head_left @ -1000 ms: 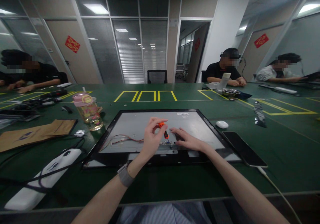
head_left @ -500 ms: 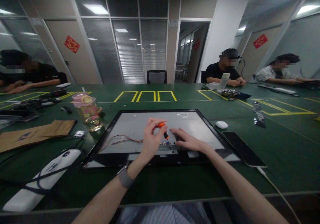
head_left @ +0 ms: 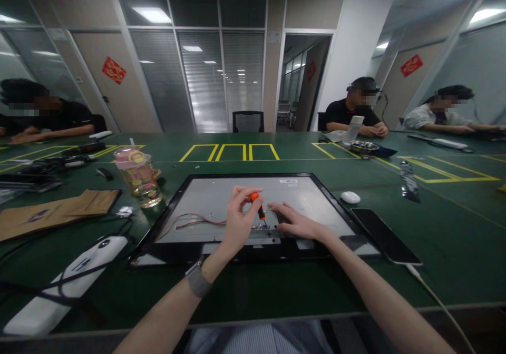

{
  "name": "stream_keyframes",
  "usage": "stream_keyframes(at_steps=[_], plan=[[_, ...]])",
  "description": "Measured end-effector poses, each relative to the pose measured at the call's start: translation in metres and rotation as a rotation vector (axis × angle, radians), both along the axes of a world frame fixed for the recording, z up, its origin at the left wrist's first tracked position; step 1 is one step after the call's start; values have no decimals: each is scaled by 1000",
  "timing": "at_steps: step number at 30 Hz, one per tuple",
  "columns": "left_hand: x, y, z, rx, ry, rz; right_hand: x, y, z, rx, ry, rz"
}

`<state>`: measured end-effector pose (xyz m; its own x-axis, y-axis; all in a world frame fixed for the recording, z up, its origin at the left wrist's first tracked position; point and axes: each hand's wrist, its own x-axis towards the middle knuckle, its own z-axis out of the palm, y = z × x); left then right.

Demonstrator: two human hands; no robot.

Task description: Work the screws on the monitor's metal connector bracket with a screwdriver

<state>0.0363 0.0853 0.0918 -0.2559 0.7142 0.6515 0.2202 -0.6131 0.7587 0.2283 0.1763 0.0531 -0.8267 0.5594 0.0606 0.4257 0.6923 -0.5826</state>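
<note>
Display panel [head_left: 316,196] lies on the green table [head_left: 272,291] directly before the person, grey rear plate upward, presumably to give access to the small fittings [head_left: 264,227] near its closer edge. Left hand [head_left: 239,217] is closed around the handle of an orange-and-black screwdriver [head_left: 261,214], whose tilted shaft points down at those fittings; whether the tip is seated cannot be told. Right hand [head_left: 296,222] is partly spread, palm down, fingers on the plate just beside the tip, nothing visibly gripped; the placement suggests steadying.

Containers: pink-lidded drinking cup [head_left: 140,177], standing left of the panel, holds pale liquid in its lower part. Metal bowl [head_left: 364,147], farther off at the right, contains small items, unidentifiable. Brown paper bag [head_left: 55,212] lies flat; contents, if any, not visible.
</note>
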Motion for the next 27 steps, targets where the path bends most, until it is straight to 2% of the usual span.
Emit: stream_keyframes(at_steps=[6, 12, 18, 24, 27], plan=[[0, -4, 2, -8, -10, -43, -1, 1, -1, 7, -5, 0], [0, -2, 1, 21, 29, 57, -1, 0, -1, 6, -12, -7], [0, -4, 2, -20, -16, -59, -1, 3, -5, 28, -6, 9], [-1, -2, 0, 18, 44, 43, 0, 4, -7, 16, 7, 3], [-1, -3, 0, 30, 50, 27, 0, 4, -7, 14, 15, 8]])
